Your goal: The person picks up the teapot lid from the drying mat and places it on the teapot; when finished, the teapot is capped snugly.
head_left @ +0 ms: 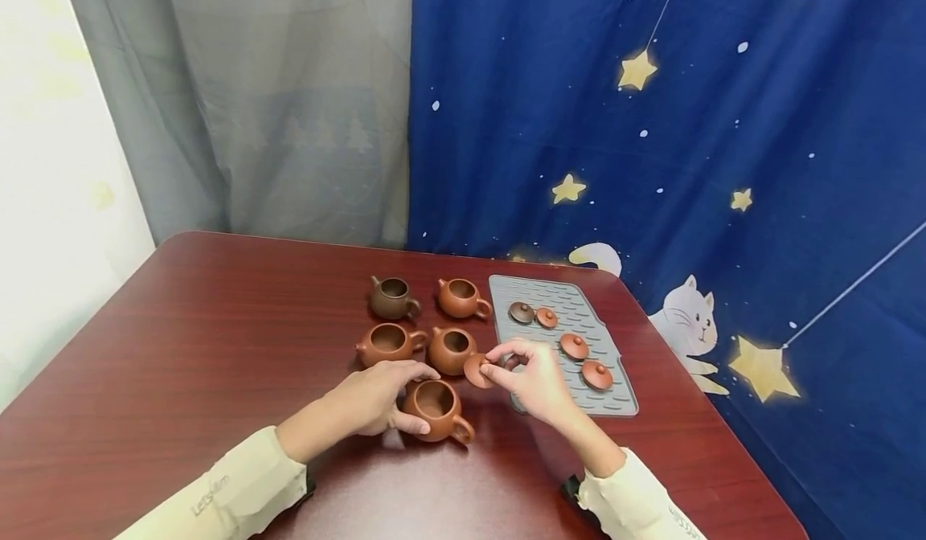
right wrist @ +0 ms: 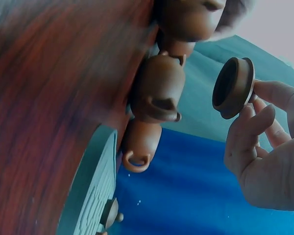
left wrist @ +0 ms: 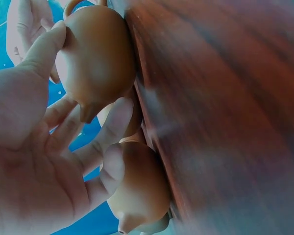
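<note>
The left hand's [head_left: 378,397] fingers and thumb clasp a round, smooth clay teapot [head_left: 438,425], handle at four o'clock; at its two o'clock, the right hand's [head_left: 537,378] fingers pinch a disc-shaped lid [head_left: 473,373] by its knob, underside down. Beyond on the glossy wood-grain worktop [head_left: 217,347], four more teapots [head_left: 452,355] stand near a ridged gray mat [head_left: 542,291] bearing four lids [head_left: 575,347].

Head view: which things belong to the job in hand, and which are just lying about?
Likely in the job:
- lid the right hand pinches
- open teapot the left hand holds
- four other teapots
- four spare lids

Apparently just there:
- grey mat
- table
- starry curtain
</note>
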The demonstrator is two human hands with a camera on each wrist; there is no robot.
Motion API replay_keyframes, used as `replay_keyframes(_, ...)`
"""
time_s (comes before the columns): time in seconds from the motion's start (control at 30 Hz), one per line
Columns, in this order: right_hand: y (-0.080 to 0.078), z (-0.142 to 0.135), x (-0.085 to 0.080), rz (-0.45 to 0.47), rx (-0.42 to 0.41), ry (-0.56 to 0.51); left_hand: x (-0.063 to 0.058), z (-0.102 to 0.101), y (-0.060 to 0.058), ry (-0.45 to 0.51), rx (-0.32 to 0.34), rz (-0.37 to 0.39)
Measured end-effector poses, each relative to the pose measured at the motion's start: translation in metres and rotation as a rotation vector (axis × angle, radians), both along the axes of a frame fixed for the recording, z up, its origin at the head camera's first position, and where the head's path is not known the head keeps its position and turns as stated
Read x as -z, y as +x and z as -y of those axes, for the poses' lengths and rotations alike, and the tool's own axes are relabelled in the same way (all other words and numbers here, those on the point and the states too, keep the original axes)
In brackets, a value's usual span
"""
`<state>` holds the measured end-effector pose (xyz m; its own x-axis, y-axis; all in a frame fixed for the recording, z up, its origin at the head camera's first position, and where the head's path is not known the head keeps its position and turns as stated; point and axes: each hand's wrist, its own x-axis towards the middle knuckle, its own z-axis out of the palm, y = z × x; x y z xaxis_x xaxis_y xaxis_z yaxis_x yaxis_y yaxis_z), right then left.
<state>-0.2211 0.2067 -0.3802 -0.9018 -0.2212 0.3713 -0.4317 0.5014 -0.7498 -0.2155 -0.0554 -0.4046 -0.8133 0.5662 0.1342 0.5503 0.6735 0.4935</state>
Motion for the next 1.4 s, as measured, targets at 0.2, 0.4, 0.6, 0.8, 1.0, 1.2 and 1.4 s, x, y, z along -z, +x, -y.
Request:
replay_keyframes(0.2,0.003,0.009,0.004,0.004,-0.073,-0.007,0.003,0.0,-0.002,0.0,0.01,-0.022)
replay_keyframes(0.4,0.015,0.025,-0.006,0.024,-0.127,-0.02,0.002,-0.001,-0.002,-0.028,0.007,-0.035)
replay_keyframes(0.6,0.03,0.037,-0.023,0.008,-0.161,-0.011,0.002,-0.001,-0.002,-0.036,-0.006,-0.029)
replay_keyframes(0.8,0.03,0.04,-0.021,0.006,-0.169,0.004,0.002,-0.001,-0.003,-0.037,-0.014,-0.018)
replay_keyframes(1.0,0.028,0.042,-0.017,-0.001,-0.185,0.006,0.002,-0.001,-0.003,-0.034,-0.012,-0.017)
replay_keyframes(1.2,0.027,0.045,-0.016,0.0,-0.204,-0.001,0.001,0.0,-0.003,-0.034,-0.012,-0.026)
replay_keyframes(1.4,0.028,0.047,-0.016,0.006,-0.227,0.005,0.001,0.0,-0.003,-0.038,-0.019,-0.014)
